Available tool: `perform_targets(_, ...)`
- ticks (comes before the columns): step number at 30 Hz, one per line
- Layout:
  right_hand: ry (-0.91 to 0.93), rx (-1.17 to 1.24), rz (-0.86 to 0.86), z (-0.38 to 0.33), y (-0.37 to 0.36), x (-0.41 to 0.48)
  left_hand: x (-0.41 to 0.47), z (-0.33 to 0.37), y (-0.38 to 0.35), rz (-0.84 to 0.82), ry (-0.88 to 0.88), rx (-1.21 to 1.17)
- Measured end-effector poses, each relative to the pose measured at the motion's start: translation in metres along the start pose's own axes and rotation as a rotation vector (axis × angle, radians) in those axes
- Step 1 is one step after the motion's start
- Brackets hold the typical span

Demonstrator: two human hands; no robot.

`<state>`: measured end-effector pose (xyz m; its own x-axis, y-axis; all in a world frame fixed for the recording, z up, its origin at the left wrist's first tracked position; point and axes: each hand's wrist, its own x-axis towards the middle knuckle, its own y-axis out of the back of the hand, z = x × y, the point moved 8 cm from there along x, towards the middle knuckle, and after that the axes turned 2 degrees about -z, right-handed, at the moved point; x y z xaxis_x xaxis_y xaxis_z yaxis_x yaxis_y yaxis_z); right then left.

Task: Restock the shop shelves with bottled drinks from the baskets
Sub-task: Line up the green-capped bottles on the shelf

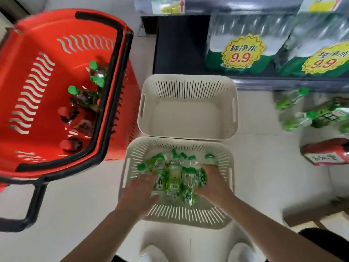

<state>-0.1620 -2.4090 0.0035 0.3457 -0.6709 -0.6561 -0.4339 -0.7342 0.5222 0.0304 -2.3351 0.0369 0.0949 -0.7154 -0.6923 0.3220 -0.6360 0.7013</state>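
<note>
Head view only. Pale tiled shop floor [75, 214], seen from above, blurred by motion. Close below, near white slotted plastic basket [181, 212] on the floor, holding a heap of small clear bottles with green caps and green labels [175, 173]. Just beyond it and touching its far rim, second white slotted plastic basket [187, 114], nothing visible inside. To the left, large red plastic shopping basket with black rim and black handle [37, 76], tilted, with several green-capped bottles [88, 87] and a few red-capped dark bottles [69, 129] lying along its right side. At the back right, dark low shelf [179, 53] carrying shrink-wrapped packs of large water bottles [245, 44] with yellow starburst price tags reading 9.9 [243, 51]. On the floor at far right, more loose green-capped bottles [302, 110] and a red-and-white package [326, 153], too blurred to read.

Left hand [140, 190] reaching into the near basket, fingers spread and pressed against the left side of the heap. Right hand [215, 182] on the right side, fingers curled over bottles there. Both cupping the heap between them; whether any single bottle is firmly gripped, cannot tell.
</note>
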Motion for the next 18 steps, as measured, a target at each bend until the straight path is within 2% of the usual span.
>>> perform_targets(5,-0.007,-0.129,-0.073,0.019,-0.036,0.070,0.065,-0.020,-0.026,0.051,-0.041,0.158)
perform_targets(9,-0.003,-0.163,-0.150,0.031,-0.062,0.105,0.101,-0.027,-0.045,0.042,-0.037,0.078)
perform_targets(18,0.112,-0.130,-0.097,0.008,-0.091,0.155,0.153,-0.034,-0.082,-0.022,0.046,-0.249)
